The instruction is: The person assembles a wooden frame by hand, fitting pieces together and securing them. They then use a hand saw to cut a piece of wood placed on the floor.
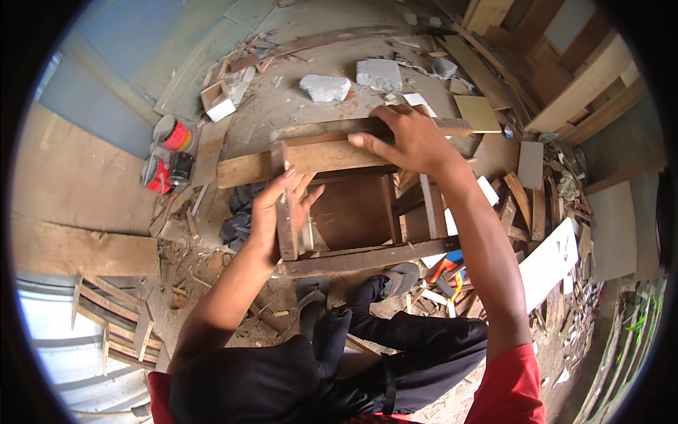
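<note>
One wooden frame [374,258], between the two hands, above the floor [272,127] and just beyond the feet. Left hand [267,215] half open, fingers spread, astride the frame's left end bar; firmness of hold cannot be told. Right hand [415,138] closed over the far rail, thumb by one plank [248,168]. Frame's long axis runs left to right, right end slightly farther off; plank roughly parallel, its left end jutting past the end bar. Beyond: two pale blocks [379,74]. Far left: two red cans [157,174], one black can [181,167].
</note>
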Demonstrator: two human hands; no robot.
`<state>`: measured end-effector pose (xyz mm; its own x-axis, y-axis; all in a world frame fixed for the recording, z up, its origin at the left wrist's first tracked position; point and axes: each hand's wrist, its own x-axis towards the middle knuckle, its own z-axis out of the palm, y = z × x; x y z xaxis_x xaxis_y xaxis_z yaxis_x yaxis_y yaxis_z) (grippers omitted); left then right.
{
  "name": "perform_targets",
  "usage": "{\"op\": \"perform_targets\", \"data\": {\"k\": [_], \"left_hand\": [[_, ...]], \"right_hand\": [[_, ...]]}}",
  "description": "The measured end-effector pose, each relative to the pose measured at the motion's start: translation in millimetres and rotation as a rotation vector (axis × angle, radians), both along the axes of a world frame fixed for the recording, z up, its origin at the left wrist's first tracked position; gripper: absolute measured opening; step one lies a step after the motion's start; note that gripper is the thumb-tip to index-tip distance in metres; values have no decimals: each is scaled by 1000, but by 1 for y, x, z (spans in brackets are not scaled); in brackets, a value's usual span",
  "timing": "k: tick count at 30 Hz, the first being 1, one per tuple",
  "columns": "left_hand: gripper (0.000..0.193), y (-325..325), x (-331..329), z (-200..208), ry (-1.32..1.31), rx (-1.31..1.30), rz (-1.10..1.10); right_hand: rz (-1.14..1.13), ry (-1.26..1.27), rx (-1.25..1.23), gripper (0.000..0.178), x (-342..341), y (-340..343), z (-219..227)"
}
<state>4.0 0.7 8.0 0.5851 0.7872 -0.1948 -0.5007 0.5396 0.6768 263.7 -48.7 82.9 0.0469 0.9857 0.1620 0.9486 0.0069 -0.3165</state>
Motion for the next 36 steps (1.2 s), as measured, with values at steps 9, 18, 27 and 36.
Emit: {"op": "perform_targets", "data": {"k": [9,18,27,36], "left_hand": [[14,1,-7,-3,-183,31,-36],[18,4,-12,-12,-104,74,-63],[22,2,-11,-5,-64,112,-80],[21,4,-13,-15,-83,112,-66]], "right_hand": [[95,-120,14,105,-8,7,-6],[110,-220,54,104,-11,12,-15],[135,-266,115,104,-6,10,-19],[123,-307,96,99,-12,5,-16]]}}
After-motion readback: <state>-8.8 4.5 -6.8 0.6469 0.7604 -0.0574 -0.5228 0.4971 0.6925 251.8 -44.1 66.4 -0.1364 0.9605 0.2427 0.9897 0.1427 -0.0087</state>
